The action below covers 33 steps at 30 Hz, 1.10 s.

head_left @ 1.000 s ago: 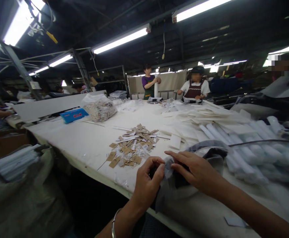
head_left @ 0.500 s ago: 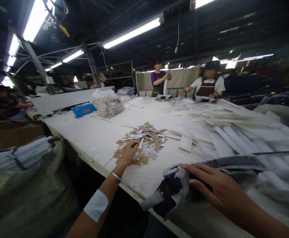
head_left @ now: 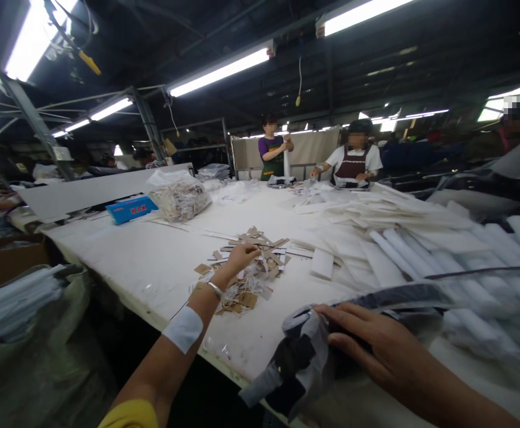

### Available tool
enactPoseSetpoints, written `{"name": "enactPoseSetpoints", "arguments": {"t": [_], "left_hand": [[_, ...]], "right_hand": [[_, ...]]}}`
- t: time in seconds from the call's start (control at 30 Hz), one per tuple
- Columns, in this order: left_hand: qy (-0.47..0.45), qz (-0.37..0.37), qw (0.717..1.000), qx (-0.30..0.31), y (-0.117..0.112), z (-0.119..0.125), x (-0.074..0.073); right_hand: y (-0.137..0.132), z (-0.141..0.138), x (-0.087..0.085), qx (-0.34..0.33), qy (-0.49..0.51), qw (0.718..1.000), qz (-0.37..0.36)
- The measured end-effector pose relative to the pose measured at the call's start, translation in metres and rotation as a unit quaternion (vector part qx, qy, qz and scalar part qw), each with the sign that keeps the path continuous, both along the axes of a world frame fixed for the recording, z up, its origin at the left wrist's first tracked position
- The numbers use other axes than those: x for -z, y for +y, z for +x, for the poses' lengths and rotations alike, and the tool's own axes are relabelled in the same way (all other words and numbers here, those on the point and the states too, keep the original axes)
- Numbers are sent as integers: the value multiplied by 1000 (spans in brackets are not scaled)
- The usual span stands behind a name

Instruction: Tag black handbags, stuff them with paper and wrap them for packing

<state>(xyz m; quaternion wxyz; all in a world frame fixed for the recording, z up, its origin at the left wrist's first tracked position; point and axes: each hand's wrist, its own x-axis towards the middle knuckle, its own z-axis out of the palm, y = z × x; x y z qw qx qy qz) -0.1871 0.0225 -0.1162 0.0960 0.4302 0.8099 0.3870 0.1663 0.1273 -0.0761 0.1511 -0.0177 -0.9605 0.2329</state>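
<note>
"What's the count up close?"

"One left hand point(head_left: 243, 257), one right hand point(head_left: 367, 333), one bracelet point(head_left: 216, 289), one plastic-wrapped bundle point(head_left: 293, 355)."

"Elsewhere on the table point(head_left: 121, 261)?"

"One blue packet point(head_left: 132, 210), one bulging bag point(head_left: 179, 200), one heap of tags point(head_left: 246, 299), too jumbled to number."

"Beyond it?"

"Two aprons point(head_left: 351, 164): one green, one maroon."

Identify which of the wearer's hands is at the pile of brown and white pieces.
The left hand, marked by a silver bracelet and, higher up, a white patch. The right hand touches the dark, translucent-wrapped bundle.
</note>
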Motion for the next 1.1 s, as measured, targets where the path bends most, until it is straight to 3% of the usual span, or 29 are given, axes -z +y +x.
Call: {"name": "enactPoseSetpoints", "arguments": {"t": [0.2,0.37,0.57,0.7,0.87,1.1], "left_hand": [[-101,102,987,74,-8,33,-72],[-167,115,970,134,-11,80,-111],[-223,26,943,245,-11,138,-132],[-260,-5,920,294,-10,160,-137],[-304,80,907,281,-12,163,-149],[-357,196,861,304,-17,186,-170]], "right_hand": [[-1,-8,-6,49,31,997,-56],[5,-18,-8,74,94,986,-113],[12,-31,-3,73,132,956,-253],[15,-33,-5,45,137,955,-260],[15,-25,-9,53,90,944,-313],[21,-21,-7,-29,15,945,-326]]}}
